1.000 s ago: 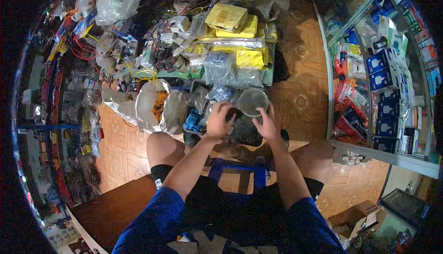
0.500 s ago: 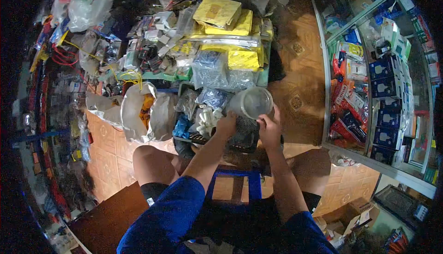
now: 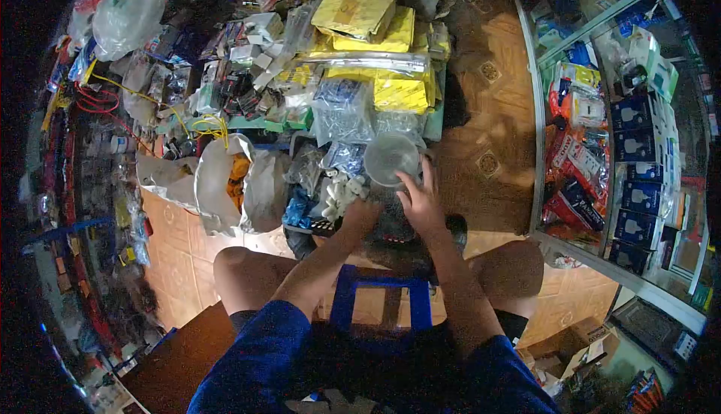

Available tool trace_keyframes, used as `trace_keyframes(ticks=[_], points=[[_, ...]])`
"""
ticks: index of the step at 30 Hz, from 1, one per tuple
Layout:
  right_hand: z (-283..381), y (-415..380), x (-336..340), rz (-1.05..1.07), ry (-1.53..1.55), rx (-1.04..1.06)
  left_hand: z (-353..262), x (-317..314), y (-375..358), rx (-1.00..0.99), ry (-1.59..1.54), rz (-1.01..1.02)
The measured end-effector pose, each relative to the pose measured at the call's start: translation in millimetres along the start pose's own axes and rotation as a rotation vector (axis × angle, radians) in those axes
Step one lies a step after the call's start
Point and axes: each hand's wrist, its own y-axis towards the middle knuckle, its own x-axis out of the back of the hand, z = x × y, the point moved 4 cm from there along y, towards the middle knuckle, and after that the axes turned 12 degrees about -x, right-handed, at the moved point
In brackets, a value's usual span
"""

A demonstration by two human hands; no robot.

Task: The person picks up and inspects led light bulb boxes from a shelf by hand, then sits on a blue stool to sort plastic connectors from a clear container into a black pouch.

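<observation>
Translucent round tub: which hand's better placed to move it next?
Right, likely: the right hand has thumb and fingers at the rim of the translucent round tub; the left hand is lower, by the white plastic pieces.

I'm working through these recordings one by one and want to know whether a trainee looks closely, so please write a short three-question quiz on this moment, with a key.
1. Which of the person's hands is at the rim of the clear tub?
2. True or false: the yellow packages appear higher in the picture than the tub.
3. Fill in the missing colour: the open white sack shows ______ contents.

Key:
1. The right hand.
2. True.
3. Orange.
</observation>
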Motion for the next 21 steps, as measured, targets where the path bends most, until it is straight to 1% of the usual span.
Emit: trace_keyframes(ticks=[1,2,3,5,7,11,14,16,19,21], points=[[0.8,-1.7,-3.9,-0.013,-0.028,0.031,-4.1,15.3,-11.1,-0.011,0.046,-0.079],[2.5,-3.0,-7.2,-0.027,-0.054,0.065,-6.5,28.4,-21.6,0.044,-0.02,-0.091],[4.1,-3.7,-10.0,-0.046,-0.081,0.1,-13.2,57.0,-32.0,0.099,-0.082,-0.108],[8.3,-6.4,-11.9,-0.032,-0.103,0.11,-14.1,75.3,-42.3,0.074,-0.082,-0.152],[12.0,-5.3,-11.2,-0.017,-0.126,0.117,-14.2,72.5,-52.8,-0.083,0.039,-0.197],[23.6,-6.4,-9.6,0.0,-0.148,0.141,-10.3,74.1,-64.1,0.038,0.018,-0.18],[33.7,-7.2,-5.3,-0.013,-0.149,0.166,-11.8,102.6,-81.3,0.063,0.002,-0.199],[41.0,-11.1,-3.9,-0.022,-0.158,0.172,-22.2,138.2,-102.9,0.059,-0.024,-0.231],[50.3,-19.4,0.7,-0.054,-0.144,0.176,-32.6,181.7,-127.2,0.165,-0.201,-0.28],[54.1,-27.6,5.5,-0.081,-0.078,0.186,-36.9,208.4,-144.4,0.214,-0.436,-0.478]])
